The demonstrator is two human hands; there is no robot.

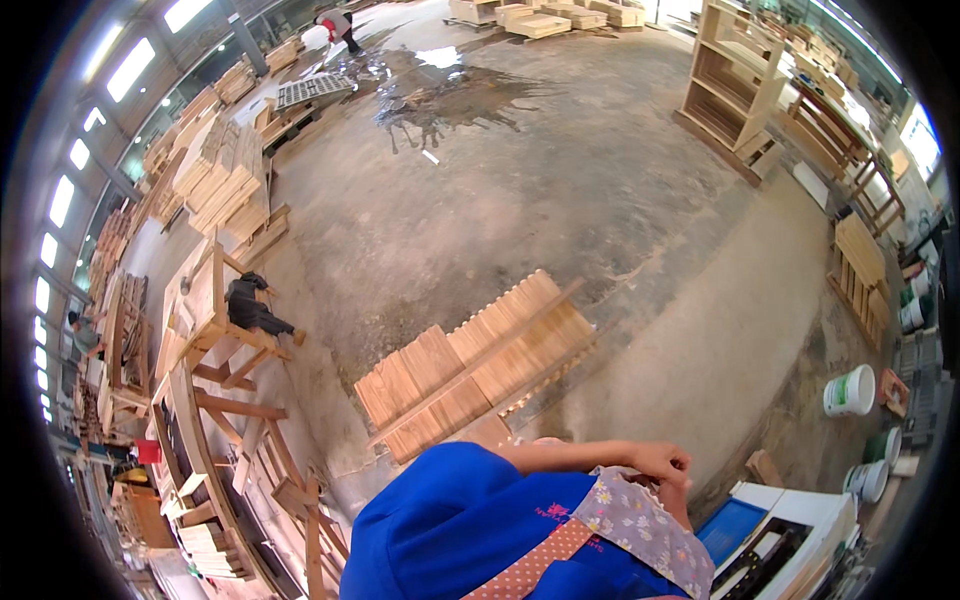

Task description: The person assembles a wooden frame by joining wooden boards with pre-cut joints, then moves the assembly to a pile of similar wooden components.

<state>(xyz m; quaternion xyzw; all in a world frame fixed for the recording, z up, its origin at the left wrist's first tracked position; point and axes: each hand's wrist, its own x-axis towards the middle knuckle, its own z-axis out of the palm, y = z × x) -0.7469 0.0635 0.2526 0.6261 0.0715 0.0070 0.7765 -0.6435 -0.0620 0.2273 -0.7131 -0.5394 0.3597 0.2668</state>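
My left forearm crosses in front of my blue shirt [440, 520]. My left hand [662, 461] is closed with its fingers curled, at the upper edge of a floral apron [640, 515]. Whatever those fingers hold, if anything, is hidden. Close under it shows a bit of my right hand [675, 500], mostly covered by the apron and the left hand; its fingers cannot be made out. Past my left arm, rows of light wooden boards [425, 365] lie side by side in a low stack, a long thin wooden strip [470, 372] resting diagonally across them.
Wooden workbenches [215, 310] line the left, a dark garment [258, 305] hanging on one. A shelf unit [730, 80] stands far right. Nearer right are a white bucket [850, 390] and a white-and-blue machine [770, 530]. Water [440, 95] wets the far floor, a person [338, 30] beside it.
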